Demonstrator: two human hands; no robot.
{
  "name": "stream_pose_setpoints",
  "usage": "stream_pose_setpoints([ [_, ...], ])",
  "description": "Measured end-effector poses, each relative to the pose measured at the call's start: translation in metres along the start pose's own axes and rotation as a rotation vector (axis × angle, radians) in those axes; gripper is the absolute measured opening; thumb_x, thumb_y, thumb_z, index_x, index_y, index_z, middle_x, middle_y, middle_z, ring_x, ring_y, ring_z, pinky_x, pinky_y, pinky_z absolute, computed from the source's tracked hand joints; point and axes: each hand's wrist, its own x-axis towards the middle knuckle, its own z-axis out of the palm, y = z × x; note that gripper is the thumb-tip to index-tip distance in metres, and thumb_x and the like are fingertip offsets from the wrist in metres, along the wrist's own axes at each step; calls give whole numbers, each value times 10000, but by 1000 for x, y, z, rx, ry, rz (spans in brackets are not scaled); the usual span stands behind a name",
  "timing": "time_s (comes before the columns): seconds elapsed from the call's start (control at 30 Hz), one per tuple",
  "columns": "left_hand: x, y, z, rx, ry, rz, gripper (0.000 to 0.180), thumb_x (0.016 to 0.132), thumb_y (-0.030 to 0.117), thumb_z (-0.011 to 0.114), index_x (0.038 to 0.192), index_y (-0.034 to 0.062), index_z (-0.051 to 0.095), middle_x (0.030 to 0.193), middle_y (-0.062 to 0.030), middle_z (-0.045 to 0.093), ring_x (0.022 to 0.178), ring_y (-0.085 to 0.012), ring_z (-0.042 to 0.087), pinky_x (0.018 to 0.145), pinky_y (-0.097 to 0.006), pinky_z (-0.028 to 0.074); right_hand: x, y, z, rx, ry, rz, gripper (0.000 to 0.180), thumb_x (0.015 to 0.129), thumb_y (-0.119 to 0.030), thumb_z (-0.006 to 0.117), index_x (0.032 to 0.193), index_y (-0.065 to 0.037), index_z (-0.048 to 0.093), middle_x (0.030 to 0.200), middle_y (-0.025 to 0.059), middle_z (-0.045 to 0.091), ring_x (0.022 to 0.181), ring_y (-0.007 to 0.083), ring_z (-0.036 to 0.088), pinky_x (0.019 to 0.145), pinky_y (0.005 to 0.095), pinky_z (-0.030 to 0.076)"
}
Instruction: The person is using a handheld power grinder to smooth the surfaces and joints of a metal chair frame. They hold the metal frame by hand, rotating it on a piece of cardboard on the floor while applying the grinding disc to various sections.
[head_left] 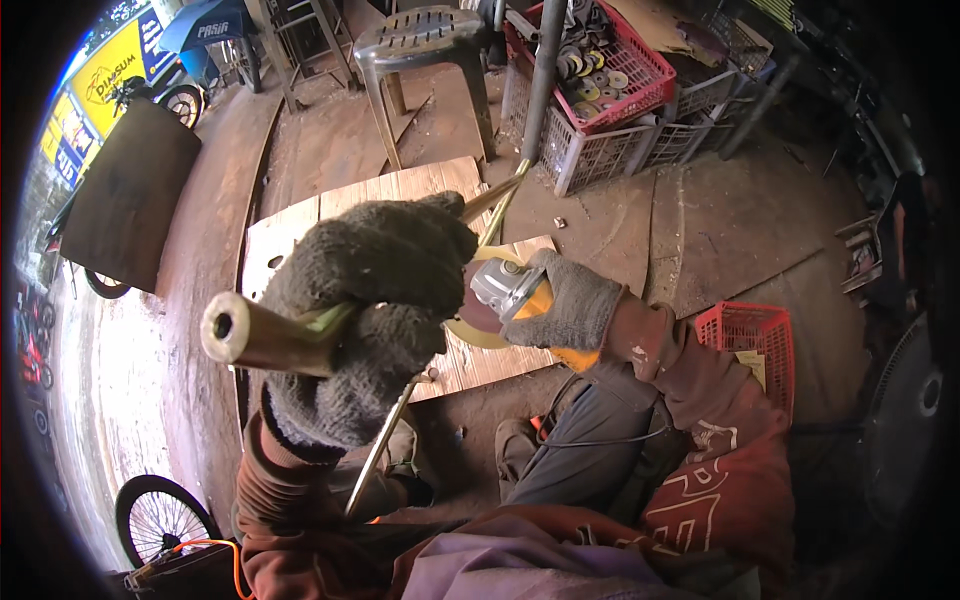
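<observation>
My left hand (370,300), in a dark grey knitted glove, is closed round a brass-coloured metal tube (275,338) whose hollow end points to the left. Slim metal bars (505,205) stick out beyond the glove at the upper right, and a thin rod (378,452) slopes down below it. Whether these join the tube is hidden by the glove. An orange and silver angle grinder (512,290) is in my gloved right hand (578,300). Its round disc (482,312), reddish with a tan rim, sits just right of my left glove, which partly covers it.
Under my hands lies a cardboard sheet (385,190) on the brown floor. A plastic stool (425,45) stands beyond. Stacked crates, the top one red (640,75) with several discs, are at the far right. A red basket (745,325) is near my right arm; a spoked wheel (160,520) lower left.
</observation>
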Motion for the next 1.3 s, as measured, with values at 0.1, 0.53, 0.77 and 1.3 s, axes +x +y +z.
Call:
stream_pose_setpoints([
  [0.1, 0, -2, 2, -74, 2, 42, 396, 941, 405, 734, 917, 23, 634, 933, -142, 660, 987, -332, 658, 1051, -582, 475, 14, 24, 5, 8, 126, -70, 965, 660, -526, 886, 1346, 45, 518, 1205, 244, 662, 1116, 306, 678, 960, 389, 532],
  [0.53, 2, -8, -10, -125, -48, 98, 239, 901, 226, 788, 943, 6, 702, 950, -139, 704, 998, -324, 684, 998, -489, 524, 50, 53, -25, 528, 177, -50, 412, 752, -248, 889, 1023, 21, 735, 819, 70, 721, 655, 136, 663, 605, 293, 532],
  [0.77, 1, -9, -6, -60, -24, 113, 239, 913, 233, 777, 920, 6, 703, 944, -137, 706, 980, -331, 687, 980, -490, 530, 65, 68, -24, 560, 184, -111, 407, 757, -248, 888, 1014, 30, 738, 807, 68, 713, 650, 136, 655, 578, 295, 523],
  [1.3, 0, -2, -4, -45, -16, 11, 290, 924, 291, 744, 953, 7, 688, 962, -140, 685, 985, -312, 669, 1002, -489, 512, 57, 65, -25, 718, 185, -125, 375, 750, -179, 890, 1023, 25, 731, 811, 76, 711, 629, 129, 638, 562, 285, 509],
])
